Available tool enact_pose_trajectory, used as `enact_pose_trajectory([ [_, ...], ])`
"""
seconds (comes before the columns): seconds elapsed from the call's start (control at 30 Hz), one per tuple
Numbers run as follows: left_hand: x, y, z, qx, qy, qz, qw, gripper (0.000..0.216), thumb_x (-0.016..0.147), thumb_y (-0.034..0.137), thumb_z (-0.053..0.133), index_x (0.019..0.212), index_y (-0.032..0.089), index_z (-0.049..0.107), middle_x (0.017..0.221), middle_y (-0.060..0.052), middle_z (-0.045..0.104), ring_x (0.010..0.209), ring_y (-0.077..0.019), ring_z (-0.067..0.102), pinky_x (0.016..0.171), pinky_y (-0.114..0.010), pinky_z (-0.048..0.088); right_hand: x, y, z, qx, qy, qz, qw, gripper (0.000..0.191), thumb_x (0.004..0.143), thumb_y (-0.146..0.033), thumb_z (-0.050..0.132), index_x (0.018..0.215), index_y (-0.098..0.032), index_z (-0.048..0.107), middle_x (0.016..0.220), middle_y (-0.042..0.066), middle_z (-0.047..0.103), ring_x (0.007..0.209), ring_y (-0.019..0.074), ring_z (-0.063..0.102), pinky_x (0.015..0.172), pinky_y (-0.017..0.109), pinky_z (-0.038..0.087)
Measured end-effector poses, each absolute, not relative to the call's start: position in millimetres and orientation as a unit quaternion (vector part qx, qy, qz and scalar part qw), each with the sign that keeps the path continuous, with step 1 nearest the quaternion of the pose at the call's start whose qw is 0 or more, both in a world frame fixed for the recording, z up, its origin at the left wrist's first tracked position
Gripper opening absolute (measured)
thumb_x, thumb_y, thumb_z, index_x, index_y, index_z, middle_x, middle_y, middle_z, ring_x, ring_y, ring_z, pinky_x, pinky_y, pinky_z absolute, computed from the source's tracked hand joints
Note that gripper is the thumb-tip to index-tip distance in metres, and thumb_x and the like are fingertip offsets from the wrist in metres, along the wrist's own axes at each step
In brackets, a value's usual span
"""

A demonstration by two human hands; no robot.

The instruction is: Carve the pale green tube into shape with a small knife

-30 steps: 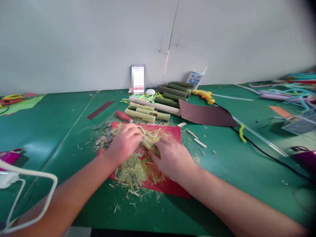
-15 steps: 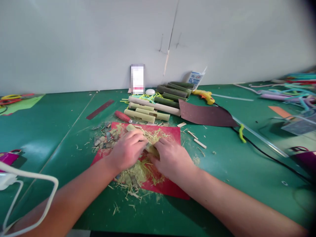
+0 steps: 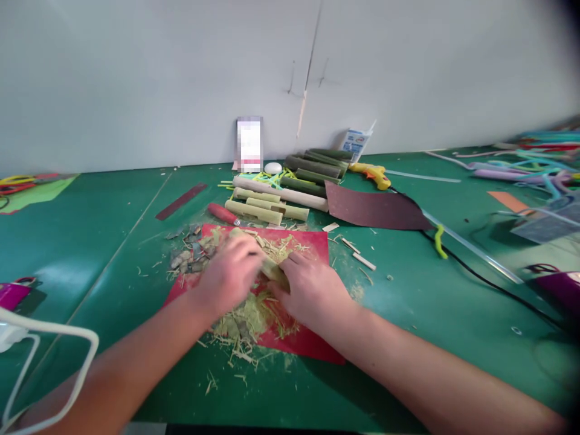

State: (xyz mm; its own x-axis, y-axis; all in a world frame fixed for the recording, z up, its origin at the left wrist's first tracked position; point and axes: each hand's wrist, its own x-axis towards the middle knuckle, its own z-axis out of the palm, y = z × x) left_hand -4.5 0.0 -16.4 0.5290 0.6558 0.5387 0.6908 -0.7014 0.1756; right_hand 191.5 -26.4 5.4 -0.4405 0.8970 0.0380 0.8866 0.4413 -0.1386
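Note:
My right hand (image 3: pixel 312 287) is closed round the near end of a pale green bamboo tube (image 3: pixel 275 272), which lies slanted over a red sheet (image 3: pixel 312 338). Smeared by motion, my left hand (image 3: pixel 233 269) is curled over the tube's far part. A small dark edge shows at its fingers; what it belongs to is hidden. Pale shavings and dust (image 3: pixel 247 314) cover much of the sheet around both hands, and greyish scraps (image 3: pixel 183 260) lie at its left.
Behind the sheet lie a red-handled tool (image 3: pixel 222 213), several cut bamboo tubes (image 3: pixel 254 212) and dark green ones (image 3: pixel 312 166). Brown sandpaper (image 3: pixel 376 208) and a yellow glue gun (image 3: pixel 374 175) are at the right. A white cable (image 3: pixel 90 356) loops at the near left.
My left hand has slid slightly back and left along the bamboo tube, baring more of its middle. My right hand keeps its hold. The whole view has shifted a little.

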Motion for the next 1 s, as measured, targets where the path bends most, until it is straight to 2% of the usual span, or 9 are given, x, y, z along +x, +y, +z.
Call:
enact_pose_trajectory([
  [0.07, -4.2, -0.4, -16.0, -0.889, -0.359, -0.284, 0.010, 0.018, 0.086, 0.013, 0.049, 0.092, 0.016, 0.065, 0.095, -0.007, 0.063, 0.101, -0.0209, 0.050, 0.090, -0.040, 0.045, 191.6, -26.2, 4.6, -0.525, -0.847, 0.052, 0.054, 0.021, 0.081, -0.037, 0.052, 0.082, -0.018, 0.061, 0.083, 0.004, 0.061, 0.071, 0.0173, 0.059, 0.054, 0.028, 0.036],
  [0.2, -4.9, -0.7, -14.5, -0.839, -0.422, -0.332, 0.090, 0.017, 0.086, 0.014, 0.050, 0.086, 0.017, 0.066, 0.091, -0.008, 0.062, 0.100, -0.0236, 0.049, 0.088, -0.045, 0.044, 191.6, -25.6, 3.2, -0.532, -0.843, 0.051, 0.057, 0.022, 0.081, -0.039, 0.052, 0.080, -0.018, 0.060, 0.084, 0.004, 0.061, 0.072, 0.0178, 0.059, 0.054, 0.028, 0.037],
  [0.33, -3.1, -2.4, -13.6, -0.888, -0.368, -0.274, 0.008, 0.018, 0.086, 0.013, 0.049, 0.092, 0.016, 0.066, 0.096, -0.007, 0.062, 0.103, -0.0212, 0.049, 0.091, -0.040, 0.044, 191.3, -25.6, 1.5, -0.522, -0.850, 0.047, 0.055, 0.020, 0.080, -0.037, 0.054, 0.082, -0.018, 0.060, 0.084, 0.004, 0.060, 0.072, 0.0173, 0.058, 0.054, 0.028, 0.037],
  [0.47, -8.3, 1.7, -16.0, -0.836, -0.424, -0.338, 0.088, 0.017, 0.086, 0.016, 0.050, 0.086, 0.018, 0.066, 0.090, -0.007, 0.062, 0.100, -0.0238, 0.048, 0.088, -0.046, 0.044, 190.8, -26.1, 0.8, -0.529, -0.845, 0.044, 0.066, 0.022, 0.080, -0.040, 0.053, 0.080, -0.018, 0.059, 0.083, 0.004, 0.060, 0.071, 0.0177, 0.059, 0.053, 0.029, 0.036],
  [0.6, -8.8, 0.7, -18.8, -0.883, -0.379, -0.276, 0.011, 0.019, 0.086, 0.012, 0.049, 0.096, 0.017, 0.065, 0.100, -0.007, 0.062, 0.105, -0.0220, 0.048, 0.092, -0.042, 0.043, 190.4, -26.2, 1.3, -0.524, -0.848, 0.047, 0.059, 0.021, 0.079, -0.038, 0.055, 0.081, -0.018, 0.059, 0.082, 0.003, 0.060, 0.069, 0.0168, 0.058, 0.053, 0.028, 0.036],
  [0.73, -10.4, 0.6, -17.3, -0.837, -0.426, -0.330, 0.092, 0.016, 0.086, 0.015, 0.051, 0.085, 0.018, 0.067, 0.090, -0.007, 0.063, 0.101, -0.0243, 0.048, 0.088, -0.046, 0.043, 189.8, -26.5, 2.0, -0.528, -0.846, 0.046, 0.066, 0.023, 0.079, -0.041, 0.055, 0.081, -0.019, 0.059, 0.084, 0.003, 0.060, 0.071, 0.0173, 0.059, 0.053, 0.028, 0.035],
  [0.9, -5.8, -6.7, -15.4, -0.891, -0.368, -0.267, 0.014, 0.019, 0.087, 0.015, 0.049, 0.095, 0.017, 0.065, 0.097, -0.007, 0.062, 0.103, -0.0217, 0.048, 0.090, -0.040, 0.044, 188.6, -27.3, 3.5, -0.528, -0.846, 0.050, 0.057, 0.021, 0.079, -0.039, 0.056, 0.082, -0.018, 0.058, 0.084, 0.003, 0.060, 0.071, 0.0171, 0.059, 0.053, 0.028, 0.035],
  [1.0, -5.3, -6.7, -15.3, -0.849, -0.416, -0.316, 0.080, 0.018, 0.087, 0.016, 0.049, 0.087, 0.018, 0.067, 0.089, -0.007, 0.063, 0.099, -0.0234, 0.048, 0.086, -0.044, 0.044, 188.3, -27.1, 4.5, -0.534, -0.842, 0.050, 0.054, 0.024, 0.079, -0.043, 0.055, 0.081, -0.019, 0.057, 0.085, 0.003, 0.059, 0.074, 0.0176, 0.059, 0.053, 0.028, 0.035],
])
